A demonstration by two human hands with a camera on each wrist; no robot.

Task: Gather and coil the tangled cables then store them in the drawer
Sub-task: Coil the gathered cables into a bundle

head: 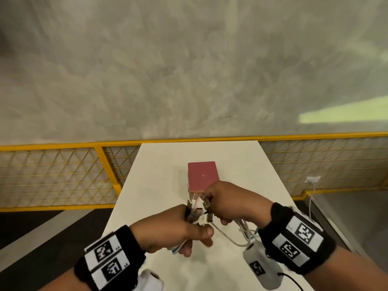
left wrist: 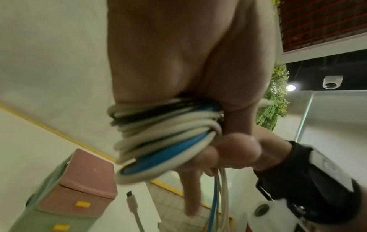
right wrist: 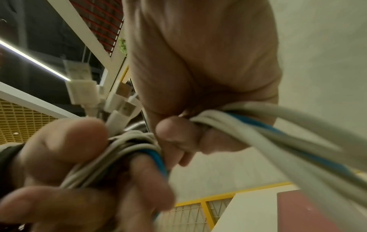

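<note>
Above the white table (head: pixel 157 185), both hands hold one bundle of white, blue and black cables (head: pixel 198 208), with several USB plugs (right wrist: pixel 119 100) sticking up out of it. My left hand (head: pixel 195 234) grips the coil (left wrist: pixel 164 136), which is looped round its fingers. My right hand (head: pixel 214 204) sits just right of it and grips the loose strands (right wrist: pixel 248 125) trailing from the coil. Slack cable (head: pixel 235 236) hangs under the right wrist down to the table. The small drawer unit (head: pixel 202 175), with a pink top and yellow handles (left wrist: pixel 82 204), stands behind the hands with its drawers closed.
A yellow mesh railing (head: pixel 63 175) runs behind and beside the narrow table. The table's edges fall away on the left and right. A wall socket (head: pixel 312 179) with a white lead sits at the right. One loose plug end (left wrist: pixel 131 202) dangles near the drawer unit.
</note>
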